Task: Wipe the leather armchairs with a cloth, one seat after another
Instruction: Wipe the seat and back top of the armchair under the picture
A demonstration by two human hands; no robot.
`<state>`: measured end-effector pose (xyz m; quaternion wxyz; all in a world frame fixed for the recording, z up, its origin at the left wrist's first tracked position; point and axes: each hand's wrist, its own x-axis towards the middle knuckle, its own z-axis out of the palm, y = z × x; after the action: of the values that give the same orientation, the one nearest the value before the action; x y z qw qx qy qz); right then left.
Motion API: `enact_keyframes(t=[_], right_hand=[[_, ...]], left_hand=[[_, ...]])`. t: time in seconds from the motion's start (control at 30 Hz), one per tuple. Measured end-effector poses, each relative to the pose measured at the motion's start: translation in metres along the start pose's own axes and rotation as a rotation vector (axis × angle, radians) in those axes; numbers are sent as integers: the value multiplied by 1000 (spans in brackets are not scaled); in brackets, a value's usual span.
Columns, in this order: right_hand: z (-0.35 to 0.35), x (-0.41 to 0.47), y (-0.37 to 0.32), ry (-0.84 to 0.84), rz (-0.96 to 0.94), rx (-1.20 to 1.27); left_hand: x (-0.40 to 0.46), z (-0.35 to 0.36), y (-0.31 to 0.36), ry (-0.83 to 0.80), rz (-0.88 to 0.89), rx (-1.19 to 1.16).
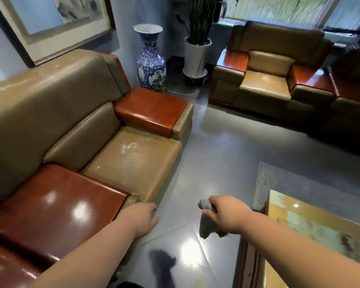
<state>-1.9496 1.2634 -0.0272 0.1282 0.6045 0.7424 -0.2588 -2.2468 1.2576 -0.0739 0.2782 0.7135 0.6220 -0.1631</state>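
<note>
A tan leather armchair (131, 161) with glossy red wood armrests stands at my left, its seat cushion streaked with pale marks. A second matching armchair (266, 84) stands at the far right under the window. My right hand (224, 215) grips a grey cloth (207, 223) that hangs down over the floor, in front of the near chair's right corner. My left hand (142, 218) hovers by the front corner of the near chair, fingers loosely curled, holding nothing.
A blue-and-white vase (151, 59) and a potted plant in a white pot (196, 57) stand in the corner between the chairs. A glass-topped coffee table (312, 227) sits at the lower right. The grey floor (227, 150) lies between the furniture.
</note>
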Motion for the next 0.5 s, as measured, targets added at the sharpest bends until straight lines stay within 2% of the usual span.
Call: enact_keyframes(t=[0.2, 0.37, 0.5], right_hand=[[-41, 81, 30, -20, -37, 6], [-64, 154, 23, -61, -87, -64], [-107, 220, 21, -37, -71, -107]], left_hand=[[47, -40, 15, -73, 29, 76], [112, -71, -23, -86, -83, -11], [171, -84, -66, -164, -159, -38]])
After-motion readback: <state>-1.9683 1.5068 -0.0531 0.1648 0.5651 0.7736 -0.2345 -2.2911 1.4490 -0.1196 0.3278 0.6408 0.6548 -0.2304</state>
